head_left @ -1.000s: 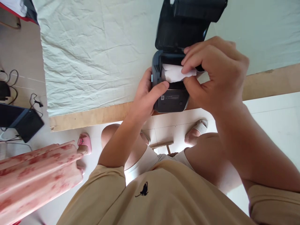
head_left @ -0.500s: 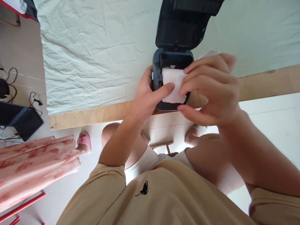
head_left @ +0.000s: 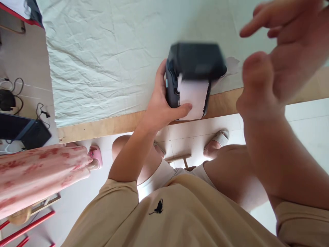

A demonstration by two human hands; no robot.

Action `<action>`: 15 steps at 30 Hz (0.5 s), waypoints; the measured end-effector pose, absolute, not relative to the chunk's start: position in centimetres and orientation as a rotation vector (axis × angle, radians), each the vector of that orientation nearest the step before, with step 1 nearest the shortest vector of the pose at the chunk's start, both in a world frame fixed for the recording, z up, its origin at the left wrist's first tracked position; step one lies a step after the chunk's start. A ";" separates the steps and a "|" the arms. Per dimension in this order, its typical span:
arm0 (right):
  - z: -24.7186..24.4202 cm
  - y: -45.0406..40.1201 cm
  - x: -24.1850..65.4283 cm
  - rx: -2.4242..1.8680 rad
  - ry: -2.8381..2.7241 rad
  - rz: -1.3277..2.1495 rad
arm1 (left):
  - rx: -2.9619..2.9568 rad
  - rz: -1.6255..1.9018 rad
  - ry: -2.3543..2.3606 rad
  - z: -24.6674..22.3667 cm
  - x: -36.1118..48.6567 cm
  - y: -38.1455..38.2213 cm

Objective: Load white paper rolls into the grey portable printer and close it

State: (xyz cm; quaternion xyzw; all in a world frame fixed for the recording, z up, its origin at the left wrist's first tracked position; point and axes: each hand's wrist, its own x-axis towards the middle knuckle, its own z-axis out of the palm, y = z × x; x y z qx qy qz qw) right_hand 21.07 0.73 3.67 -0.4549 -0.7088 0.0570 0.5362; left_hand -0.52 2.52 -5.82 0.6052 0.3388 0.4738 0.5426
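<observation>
A small dark printer-like device (head_left: 171,90) stands at the table's front edge, its black lid (head_left: 197,60) partly lowered and blurred. White paper (head_left: 194,96) lies over its front, coming out from under the lid. My left hand (head_left: 164,106) grips the device's left side, with the thumb pressing on the paper. Off to the right of the device, my right hand (head_left: 282,58) is raised with its fingers apart and nothing in it. A scrap of white paper (head_left: 232,65) rests on the cloth just right of the device.
A pale green cloth (head_left: 102,61) covers the table, whose bare wooden edge (head_left: 102,129) runs along the front. On the left are a black device with cables (head_left: 36,133), red metal bars (head_left: 31,228), and another person's patterned clothing (head_left: 46,168) and pink slipper (head_left: 96,156).
The lid has swung down from upright over the device. My right hand has left the paper and moved up and to the right. My left thumb sits lower on the paper.
</observation>
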 end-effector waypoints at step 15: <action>0.3 -1.3 20.7 -1.269 -1.564 0.976 | 1.088 1.029 0.788 -2.2 -0.3 1.0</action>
